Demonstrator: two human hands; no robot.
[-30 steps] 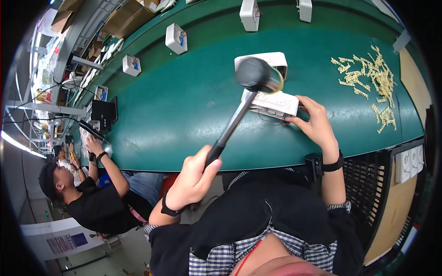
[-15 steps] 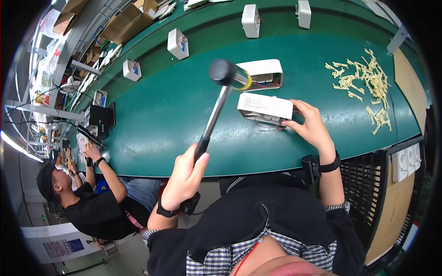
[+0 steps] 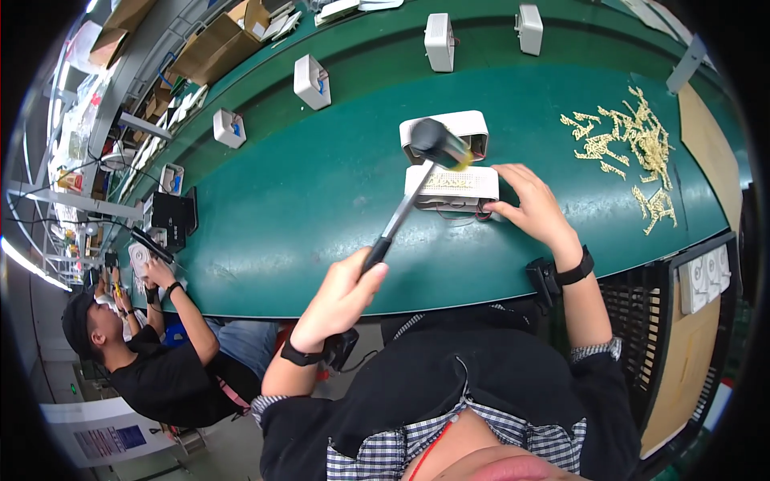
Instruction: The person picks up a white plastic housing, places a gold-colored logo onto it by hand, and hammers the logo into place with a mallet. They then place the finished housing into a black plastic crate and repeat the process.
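Observation:
My left hand [image 3: 341,290] is closed around the black grip of a mallet [image 3: 403,212]. The mallet's head, dark with a yellow end, hangs over a white plastic housing [image 3: 480,184]. Whether the head touches it cannot be told. My right hand [image 3: 536,207] holds the housing's right end, thumb at the front and fingers over the far side. The housing lies with its perforated face up, a gold lettering piece on it, and thin red and black wires show at its open front side. Just behind stands a second white housing [image 3: 469,123], partly hidden by the mallet head.
Gold lettering pieces [image 3: 654,148] lie heaped on the green table [image 3: 281,208] at the right. Several white housings, one of them [image 3: 311,82], stand along the back. To the left are a black box [image 3: 167,215] and a co-worker [image 3: 160,361] holding a white part.
The mallet has swung rightward and slightly down, its head now above the near housing. That housing appears slightly further left, with my right hand still on its right end.

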